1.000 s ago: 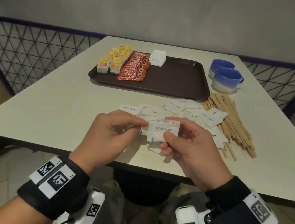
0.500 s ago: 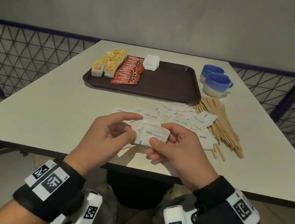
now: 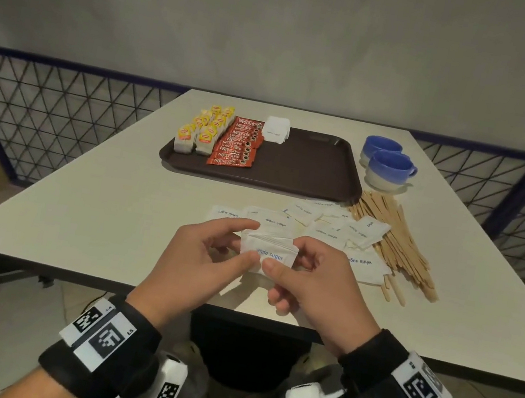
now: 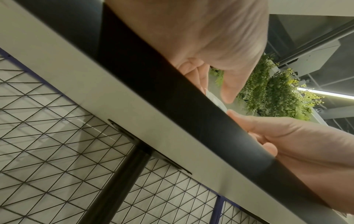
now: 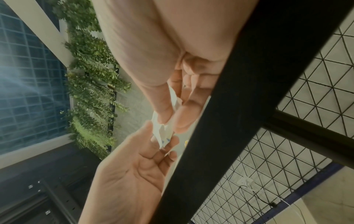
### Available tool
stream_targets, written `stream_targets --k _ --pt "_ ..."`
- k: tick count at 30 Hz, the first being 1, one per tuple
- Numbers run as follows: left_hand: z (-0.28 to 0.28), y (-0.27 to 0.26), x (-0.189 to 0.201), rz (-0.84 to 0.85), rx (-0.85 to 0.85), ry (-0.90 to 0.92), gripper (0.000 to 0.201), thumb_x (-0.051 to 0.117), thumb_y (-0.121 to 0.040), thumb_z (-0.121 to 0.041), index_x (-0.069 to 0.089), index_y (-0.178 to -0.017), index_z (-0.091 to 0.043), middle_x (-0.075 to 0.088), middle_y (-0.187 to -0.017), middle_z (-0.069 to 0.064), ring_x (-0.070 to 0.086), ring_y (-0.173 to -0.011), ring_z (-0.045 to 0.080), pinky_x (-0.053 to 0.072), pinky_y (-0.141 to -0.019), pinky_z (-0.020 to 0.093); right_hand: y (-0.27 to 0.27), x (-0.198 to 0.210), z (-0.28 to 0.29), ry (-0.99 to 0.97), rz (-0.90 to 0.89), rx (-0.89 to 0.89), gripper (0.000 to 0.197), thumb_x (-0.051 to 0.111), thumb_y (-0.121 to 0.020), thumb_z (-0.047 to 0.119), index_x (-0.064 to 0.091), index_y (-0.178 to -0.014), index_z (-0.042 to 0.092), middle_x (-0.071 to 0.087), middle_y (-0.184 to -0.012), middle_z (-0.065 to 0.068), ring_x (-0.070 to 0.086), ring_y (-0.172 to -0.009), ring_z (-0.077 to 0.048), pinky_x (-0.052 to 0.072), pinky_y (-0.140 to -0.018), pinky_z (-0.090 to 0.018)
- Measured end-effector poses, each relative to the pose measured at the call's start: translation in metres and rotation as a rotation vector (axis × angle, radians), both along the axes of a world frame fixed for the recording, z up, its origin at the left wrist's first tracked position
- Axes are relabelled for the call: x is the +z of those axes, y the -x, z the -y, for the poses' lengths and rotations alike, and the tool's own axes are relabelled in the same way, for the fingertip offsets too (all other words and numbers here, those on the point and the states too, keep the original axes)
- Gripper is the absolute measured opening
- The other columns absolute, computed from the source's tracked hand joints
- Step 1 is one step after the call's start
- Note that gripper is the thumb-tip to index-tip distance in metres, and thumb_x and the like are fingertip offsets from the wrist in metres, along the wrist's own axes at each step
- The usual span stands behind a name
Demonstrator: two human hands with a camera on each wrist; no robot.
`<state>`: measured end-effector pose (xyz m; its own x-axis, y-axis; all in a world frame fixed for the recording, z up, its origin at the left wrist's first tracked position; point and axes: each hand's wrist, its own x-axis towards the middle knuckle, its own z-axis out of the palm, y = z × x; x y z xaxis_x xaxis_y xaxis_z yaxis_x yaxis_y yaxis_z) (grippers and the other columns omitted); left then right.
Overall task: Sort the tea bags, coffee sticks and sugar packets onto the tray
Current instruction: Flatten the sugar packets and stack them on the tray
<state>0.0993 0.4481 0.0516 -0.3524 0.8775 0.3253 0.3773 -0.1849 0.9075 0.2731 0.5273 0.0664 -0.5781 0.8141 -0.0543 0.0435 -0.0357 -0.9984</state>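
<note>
Above the near edge of the table (image 3: pixel 86 204), held between both hands: a small stack of sugar packets (image 3: pixel 268 252), front one printed "white sugar"; pinched on its left side by the left hand (image 3: pixel 199 266), thumb in front and forefinger curled over the top; pinched on its right side by the right hand (image 3: pixel 309 283), thumb pressed on the lower front corner, fingers curled behind; seen edge-on from the right wrist, thin white packets squeezed between fingertips (image 5: pixel 164 115).

Just beyond the grip, flat on the table: loose sugar packets (image 3: pixel 329 225) scattered and overlapping, some printed side up; to the right of the grip and touching those packets, a heap of wooden stir sticks (image 3: pixel 396 242).

Farther beyond the grip: a dark brown tray (image 3: pixel 311 168); on its far-left part, two rows of yellow-tagged tea bags (image 3: pixel 203 130); just beside them, a row of red coffee sticks (image 3: pixel 237 144); at the tray's far edge next to the sticks, a small pile of white sugar packets (image 3: pixel 276 130); right of the tray, two blue cups (image 3: pixel 386 165) side by side.

Below the grip, at the wrists: black bands with square printed markers.
</note>
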Motion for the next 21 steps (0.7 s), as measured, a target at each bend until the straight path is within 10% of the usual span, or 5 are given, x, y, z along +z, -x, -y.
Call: stream_targets --k 14,21 --pt "-0.001 0.003 -0.006 -0.081 -0.021 0.023 0.036 0.075 -0.093 -0.012 0.073 -0.117 -0.038 0.073 -0.083 -0.020 0.060 -0.070 0.005 0.046 -0.069 0.020 0.002 -0.004 0.000 -0.162 0.158 -0.032 0.014 0.066 -0.098 0.025 0.066 -0.101 0.011 0.060 -0.068 -0.019 0.055 -0.049 -0.018 0.045 -0.044 -0.028" --pt "0.005 0.010 -0.001 -0.205 0.104 -0.033 0.034 0.070 -0.095 -0.021 0.066 -0.121 -0.042 0.069 -0.102 -0.020 0.060 -0.100 0.008 0.048 -0.085 0.027 -0.002 0.028 -0.017 -0.539 0.276 -0.088 0.015 0.068 -0.096 0.024 0.067 -0.091 0.009 0.066 -0.077 -0.014 0.058 -0.060 -0.016 0.055 -0.059 -0.040"
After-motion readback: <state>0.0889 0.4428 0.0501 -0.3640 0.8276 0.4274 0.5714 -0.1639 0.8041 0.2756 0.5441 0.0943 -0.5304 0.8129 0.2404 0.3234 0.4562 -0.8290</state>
